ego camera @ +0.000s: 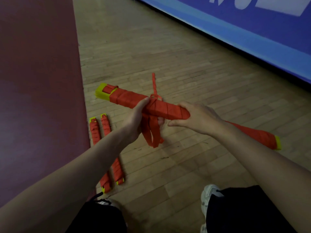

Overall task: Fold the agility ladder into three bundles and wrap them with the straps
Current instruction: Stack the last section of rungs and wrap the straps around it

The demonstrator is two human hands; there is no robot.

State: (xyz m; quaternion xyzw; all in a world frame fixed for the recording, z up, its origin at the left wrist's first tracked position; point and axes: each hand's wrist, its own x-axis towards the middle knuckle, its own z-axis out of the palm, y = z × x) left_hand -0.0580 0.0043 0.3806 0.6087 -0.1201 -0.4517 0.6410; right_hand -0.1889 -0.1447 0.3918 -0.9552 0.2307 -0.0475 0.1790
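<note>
I hold a long ladder bundle [127,98] of yellow rungs wound in red strap, level above the floor. My left hand [134,118] grips it from below near the middle, thumb on top by a strap knot [155,96]. My right hand [196,117] rests over the bundle to the right, fingers curled round it. Loose red strap loops [154,133] hang under the bundle between my hands, and one strap end sticks up from the knot. Two wrapped bundles [96,132] [116,165] lie side by side on the floor, partly hidden by my left forearm.
The wooden floor [185,73] spreads ahead. A dark red mat or wall [38,81] fills the left side. A blue banner [252,31] runs along the far right. My shoes [208,195] and dark shorts show at the bottom edge.
</note>
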